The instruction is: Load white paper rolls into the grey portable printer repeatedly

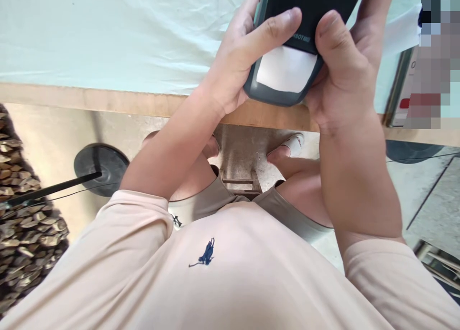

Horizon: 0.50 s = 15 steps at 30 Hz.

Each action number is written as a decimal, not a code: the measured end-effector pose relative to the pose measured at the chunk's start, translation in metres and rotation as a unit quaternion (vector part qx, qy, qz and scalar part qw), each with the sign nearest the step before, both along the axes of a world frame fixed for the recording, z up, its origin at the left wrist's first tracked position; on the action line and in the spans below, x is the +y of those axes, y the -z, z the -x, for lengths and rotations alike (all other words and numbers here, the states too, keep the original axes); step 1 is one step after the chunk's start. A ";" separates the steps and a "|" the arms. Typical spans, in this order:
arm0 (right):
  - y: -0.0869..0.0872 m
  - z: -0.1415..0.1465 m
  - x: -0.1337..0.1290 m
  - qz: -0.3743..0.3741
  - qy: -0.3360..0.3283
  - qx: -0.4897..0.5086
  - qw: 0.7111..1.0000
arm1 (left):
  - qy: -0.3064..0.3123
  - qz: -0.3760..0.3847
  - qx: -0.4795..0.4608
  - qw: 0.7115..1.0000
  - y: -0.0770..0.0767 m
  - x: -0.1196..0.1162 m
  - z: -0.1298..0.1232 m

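A dark handheld device (305,13) with a rounded lower end is held up at the top middle, over the table's front edge. A white label or paper piece (286,70) covers its lower part. My left hand (247,52) grips its left side, thumb lying across the front. My right hand (347,56) grips the right side, its thumb on the front near the edge. The upper end of the device is cut off by the frame, and most of my fingers are hidden behind it.
A table with a pale green cover (108,37) and wooden edge (89,98) spans the top. At the right lie a white paper strip (400,30) and a partly blurred flat item (404,90). Below are a black round base (101,169), stacked firewood (30,234) and my legs.
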State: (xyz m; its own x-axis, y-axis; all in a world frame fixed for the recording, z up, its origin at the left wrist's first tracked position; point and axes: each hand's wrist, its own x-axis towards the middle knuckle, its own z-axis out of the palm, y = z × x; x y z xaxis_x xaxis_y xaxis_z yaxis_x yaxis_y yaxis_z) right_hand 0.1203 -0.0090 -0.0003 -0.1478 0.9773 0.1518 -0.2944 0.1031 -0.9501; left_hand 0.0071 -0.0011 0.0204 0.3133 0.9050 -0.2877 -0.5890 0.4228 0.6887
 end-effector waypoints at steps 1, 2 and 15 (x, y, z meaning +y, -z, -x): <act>0.001 0.000 0.000 -0.011 -0.001 -0.009 1.000 | 0.032 -0.076 -0.019 0.996 0.004 0.001 0.002; 0.002 0.000 0.000 -0.017 -0.001 -0.018 1.000 | 0.060 -0.121 -0.034 0.990 0.008 0.001 0.003; -0.001 0.000 -0.005 -0.012 0.018 -0.072 0.997 | 0.086 -0.109 -0.065 0.988 0.013 0.002 0.003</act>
